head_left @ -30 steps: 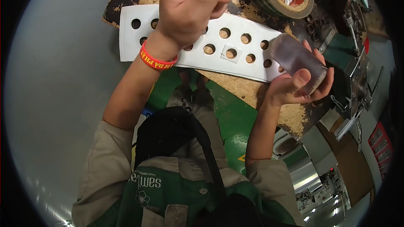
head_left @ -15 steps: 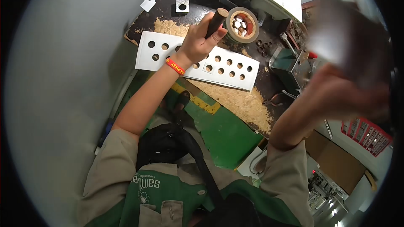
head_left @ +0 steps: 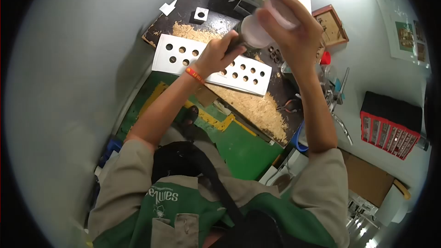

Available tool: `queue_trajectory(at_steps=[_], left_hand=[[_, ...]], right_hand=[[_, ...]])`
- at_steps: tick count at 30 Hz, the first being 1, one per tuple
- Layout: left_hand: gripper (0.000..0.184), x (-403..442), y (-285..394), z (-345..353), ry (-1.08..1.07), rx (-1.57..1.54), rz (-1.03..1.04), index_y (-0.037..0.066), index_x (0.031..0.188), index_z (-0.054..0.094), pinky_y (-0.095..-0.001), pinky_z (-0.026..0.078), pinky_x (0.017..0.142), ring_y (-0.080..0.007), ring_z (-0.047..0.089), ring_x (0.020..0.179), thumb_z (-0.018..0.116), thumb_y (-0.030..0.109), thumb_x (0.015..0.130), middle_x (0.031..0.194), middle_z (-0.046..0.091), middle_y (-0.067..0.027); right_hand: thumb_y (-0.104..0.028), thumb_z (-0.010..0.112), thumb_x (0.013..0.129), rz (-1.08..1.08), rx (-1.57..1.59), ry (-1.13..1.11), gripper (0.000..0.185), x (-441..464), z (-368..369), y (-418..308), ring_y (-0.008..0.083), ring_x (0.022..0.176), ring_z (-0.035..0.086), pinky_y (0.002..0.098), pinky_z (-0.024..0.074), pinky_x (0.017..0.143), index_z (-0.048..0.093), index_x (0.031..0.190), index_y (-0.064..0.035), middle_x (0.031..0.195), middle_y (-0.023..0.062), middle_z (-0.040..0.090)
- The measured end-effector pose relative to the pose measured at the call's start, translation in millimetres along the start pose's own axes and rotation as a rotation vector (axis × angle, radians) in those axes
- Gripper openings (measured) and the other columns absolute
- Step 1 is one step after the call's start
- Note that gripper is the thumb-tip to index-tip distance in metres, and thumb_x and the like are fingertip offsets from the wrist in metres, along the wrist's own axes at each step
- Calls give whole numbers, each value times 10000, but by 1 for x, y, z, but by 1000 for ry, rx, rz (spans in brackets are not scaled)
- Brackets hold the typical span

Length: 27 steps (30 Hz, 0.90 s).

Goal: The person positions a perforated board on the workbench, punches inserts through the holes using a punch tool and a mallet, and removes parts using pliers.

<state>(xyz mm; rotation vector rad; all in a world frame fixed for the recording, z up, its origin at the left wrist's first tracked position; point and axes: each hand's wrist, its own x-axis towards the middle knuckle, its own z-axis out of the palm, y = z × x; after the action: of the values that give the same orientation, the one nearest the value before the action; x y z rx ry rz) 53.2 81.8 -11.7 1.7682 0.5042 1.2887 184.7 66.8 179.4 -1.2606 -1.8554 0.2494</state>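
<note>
nearest the camera is the right hand (head_left: 301,32), a bit blurry, thumb and fingers spread wide around a thick pale see-through block (head_left: 257,31). just past it the left hand (head_left: 213,57) has its fingers curled snug round a dark cylindrical rod (head_left: 234,43). rod's lower end is hidden, and i can't tell if the block is touching the top. imo this is the striking bit, block brought up to the rod; a hit from here would call for a steady left grip and the rod square to what's under it. below the hands there's a flat white strip with two rows of round holes (head_left: 263,86), lying on a dark chipped workbench (head_left: 257,110). further back sits a small white square piece with a round hole (head_left: 205,10). half a second ago the right hand was way out to the right; now it's up by the left one. strip looks unmoved on the bench.
</note>
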Motion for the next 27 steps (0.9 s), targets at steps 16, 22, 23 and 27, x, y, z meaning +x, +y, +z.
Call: queue_trajectory(at_steps=[16,22,23,27], left_hand=[[279,-66,20,13,-268,255,532,256,936,510,-274,381,529,-148,462,624,685,175,734,764,431,19],[239,-35,77,-20,-118,184,-109,76,925,545,-337,511,599,-244,615,743,712,216,827,962,586,-67],[303,-35,73,-35,-108,369,-161,42,977,549,-341,523,661,-273,608,814,728,242,836,1018,570,-99],[496,-54,47,-97,22,945,-354,-3,1034,528,-474,388,975,-380,472,1137,788,330,776,1323,449,-177]], right_hand=[[-199,829,705,75,3,112,496,-42,132,119,313,925,650,378,539,803,677,1177,-185,1075,140,624],[-132,776,798,-129,-466,187,441,-37,108,86,241,926,660,300,531,785,632,1209,-65,1075,134,650],[-187,811,723,-130,-226,277,447,-44,104,99,290,850,636,357,529,746,675,1147,-147,1071,120,611],[-136,797,736,123,40,-200,256,-112,67,69,223,810,645,326,531,720,680,956,-71,859,76,654]])
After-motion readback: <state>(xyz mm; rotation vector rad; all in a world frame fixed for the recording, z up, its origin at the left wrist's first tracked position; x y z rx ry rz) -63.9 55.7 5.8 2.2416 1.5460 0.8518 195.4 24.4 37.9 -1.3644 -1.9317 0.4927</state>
